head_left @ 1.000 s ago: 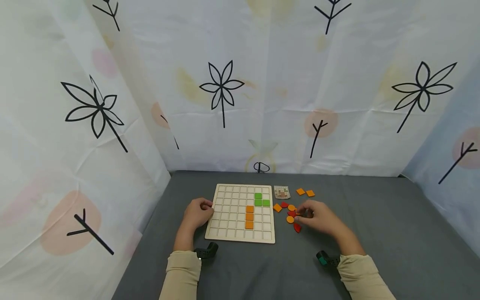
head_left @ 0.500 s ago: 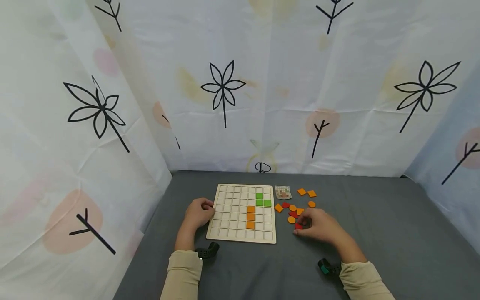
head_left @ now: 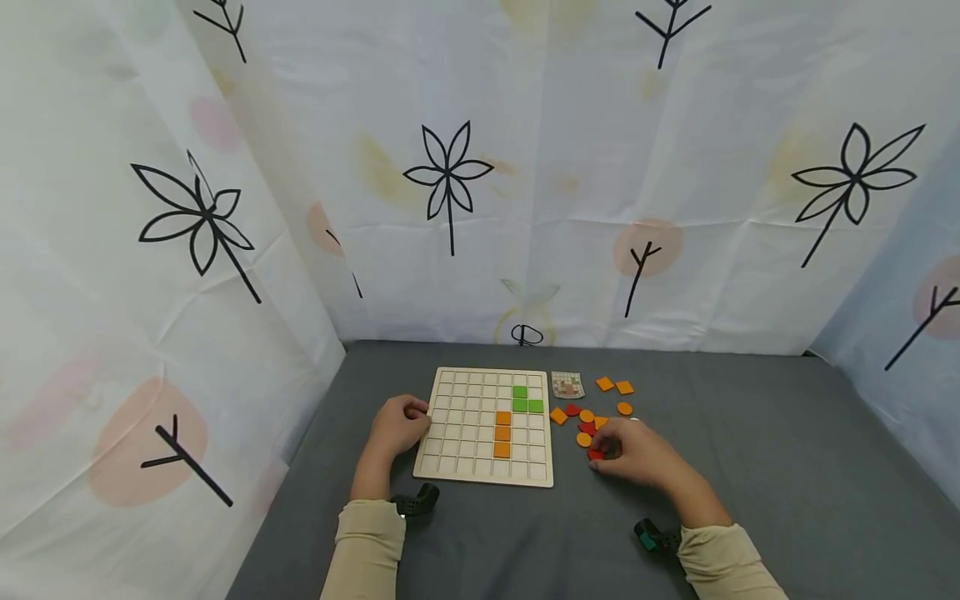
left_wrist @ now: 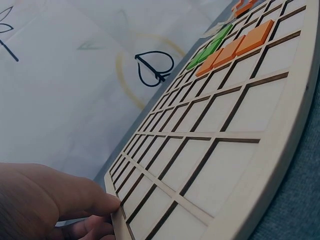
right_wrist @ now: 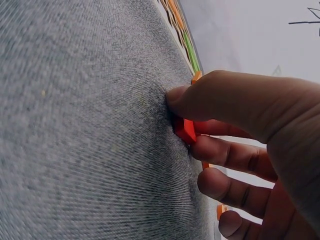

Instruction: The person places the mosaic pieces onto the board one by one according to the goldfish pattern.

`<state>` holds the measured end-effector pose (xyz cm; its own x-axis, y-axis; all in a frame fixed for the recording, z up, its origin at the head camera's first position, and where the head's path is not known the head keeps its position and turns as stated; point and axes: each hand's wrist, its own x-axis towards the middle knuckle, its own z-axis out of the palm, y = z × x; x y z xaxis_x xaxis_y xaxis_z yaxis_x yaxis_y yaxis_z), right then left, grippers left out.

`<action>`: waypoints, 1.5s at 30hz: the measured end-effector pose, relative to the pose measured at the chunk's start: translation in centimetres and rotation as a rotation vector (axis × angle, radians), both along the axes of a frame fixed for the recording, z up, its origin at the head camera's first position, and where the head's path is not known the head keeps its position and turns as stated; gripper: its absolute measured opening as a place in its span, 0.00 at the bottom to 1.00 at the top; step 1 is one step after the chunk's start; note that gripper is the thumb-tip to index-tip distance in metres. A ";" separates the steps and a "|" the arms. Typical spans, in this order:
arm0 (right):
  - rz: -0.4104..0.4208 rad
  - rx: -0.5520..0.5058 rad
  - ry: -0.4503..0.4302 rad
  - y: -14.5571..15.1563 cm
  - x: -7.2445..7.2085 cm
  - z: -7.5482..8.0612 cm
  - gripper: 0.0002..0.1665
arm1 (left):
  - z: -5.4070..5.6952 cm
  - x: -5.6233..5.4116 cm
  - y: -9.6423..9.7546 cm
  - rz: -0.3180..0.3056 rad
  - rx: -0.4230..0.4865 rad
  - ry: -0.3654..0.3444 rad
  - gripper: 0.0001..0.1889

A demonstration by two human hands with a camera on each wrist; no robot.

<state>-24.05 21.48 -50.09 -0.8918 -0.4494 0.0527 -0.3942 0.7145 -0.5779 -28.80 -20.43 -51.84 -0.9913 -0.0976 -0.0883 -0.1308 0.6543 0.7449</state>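
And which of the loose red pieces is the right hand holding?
The red piece lowest in the head view: the right hand pinches it. The other two red pieces lie farther from the person, among orange pieces.

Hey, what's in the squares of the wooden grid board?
Three orange square tiles fill adjoining squares in one column; three green square tiles form an L farther back. Whatever lies beneath those tiles is hidden.
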 end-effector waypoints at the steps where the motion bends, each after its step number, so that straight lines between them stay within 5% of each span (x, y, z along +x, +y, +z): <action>1: 0.003 -0.004 -0.001 0.0 0.0 0.0 0.07 | 0.0 0.0 0.0 0.003 -0.002 -0.003 0.11; 15: 0.093 -0.076 0.024 -0.5 0.1 0.6 0.09 | -0.2 0.0 -0.1 0.003 0.012 -0.007 0.11; 26: 0.219 -0.103 0.049 -3.8 -0.7 0.7 0.10 | 0.1 0.3 -0.1 -0.012 0.022 0.021 0.11; 45: 0.360 -0.156 -0.048 -9.6 -2.4 -0.3 0.07 | -0.1 0.2 -0.1 -0.007 0.039 0.002 0.11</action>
<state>-26.46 11.89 -50.38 -0.6820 -0.7234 0.1076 -0.5735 0.4376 -0.6925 -28.58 -20.51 -51.89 -0.9922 -0.0874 -0.0894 -0.1245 0.6258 0.7699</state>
